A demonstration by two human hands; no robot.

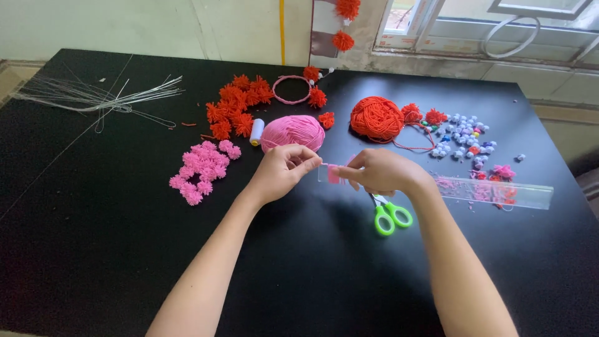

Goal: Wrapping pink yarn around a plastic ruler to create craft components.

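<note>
Black table [93, 249], pale wall [125, 25], daylit window [499, 25] behind

Landmark: scissors [388, 213]. Toward the person from them, the black table [93, 249] lies bare, giving free passage. Beyond them, pink yarn ball [292, 132], orange yarn ball [376, 118] and beads [463, 138] obstruct; the clear ruler [499, 193] blocks the right.

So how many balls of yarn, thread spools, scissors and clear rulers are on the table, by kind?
Yarn balls: 2, the pink yarn ball and the orange-red yarn ball
White thread spool: 1
Green-handled scissors: 1
Clear ruler: 1
Total: 5
</note>
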